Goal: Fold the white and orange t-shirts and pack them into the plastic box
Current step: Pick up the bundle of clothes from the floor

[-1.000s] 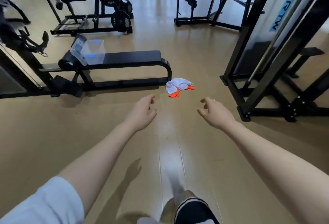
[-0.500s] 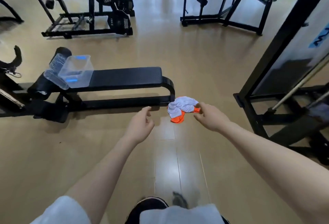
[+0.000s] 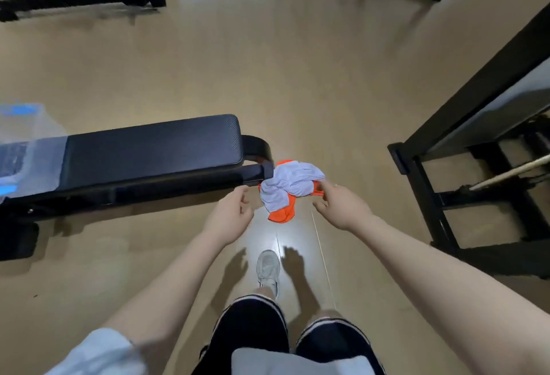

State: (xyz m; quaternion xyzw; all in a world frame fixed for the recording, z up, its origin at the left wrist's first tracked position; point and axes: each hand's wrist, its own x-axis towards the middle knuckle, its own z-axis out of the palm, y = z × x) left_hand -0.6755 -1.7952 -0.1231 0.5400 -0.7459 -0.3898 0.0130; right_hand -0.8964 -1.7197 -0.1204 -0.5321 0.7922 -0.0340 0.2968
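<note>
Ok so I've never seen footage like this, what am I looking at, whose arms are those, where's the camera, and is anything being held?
There is no machine here. The camera sits on a person's head and looks forward and down, so the two bare arms are the wearer's own. The left hand and right hand reach toward a crumpled pile on the gym floor: a white shirt lying over an orange shirt. The right fingers look to be at the pile's edge; a firm grip cannot be told. The left hand is open and holds nothing. Beside the pile stands a black bench, with a clear plastic box on its far left end. Below are the wearer's legs and a white shoe.
</note>
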